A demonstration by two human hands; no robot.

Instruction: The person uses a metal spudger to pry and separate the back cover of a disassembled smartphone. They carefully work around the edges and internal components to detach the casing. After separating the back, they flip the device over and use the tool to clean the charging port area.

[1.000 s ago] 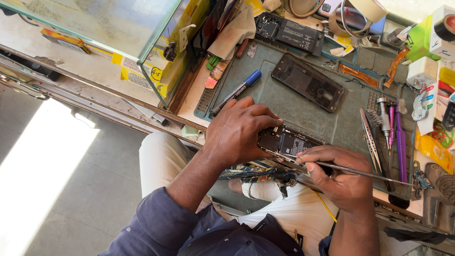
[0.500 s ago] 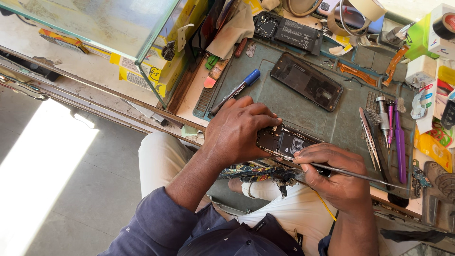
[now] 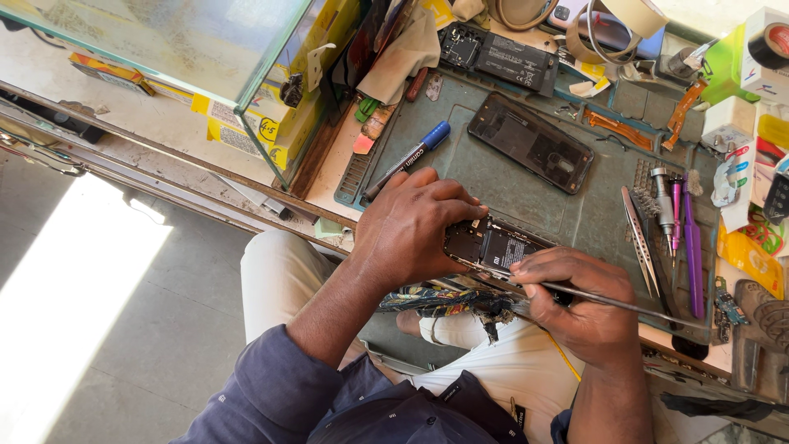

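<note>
My left hand [image 3: 415, 226] grips an opened phone [image 3: 491, 245] with its insides showing, holding it at the near edge of a grey-green work mat [image 3: 460, 168]. My right hand [image 3: 579, 304] holds long metal tweezers [image 3: 612, 300], whose tip reaches the phone's lower edge. My thumb and fingers pinch the tweezers close to the phone. A dark phone back cover [image 3: 530, 141] lies on the mat just beyond my hands.
A blue-capped marker [image 3: 408, 159] lies left on the mat. Tweezers and screwdrivers [image 3: 670, 222] lie at the right. A second opened phone [image 3: 496, 51], tape rolls [image 3: 612, 25] and small boxes crowd the back. A glass case [image 3: 164, 41] stands at the left.
Both hands stay on the phone. My right hand with the tweezers has shifted slightly toward the phone's lower edge; little else differs.
</note>
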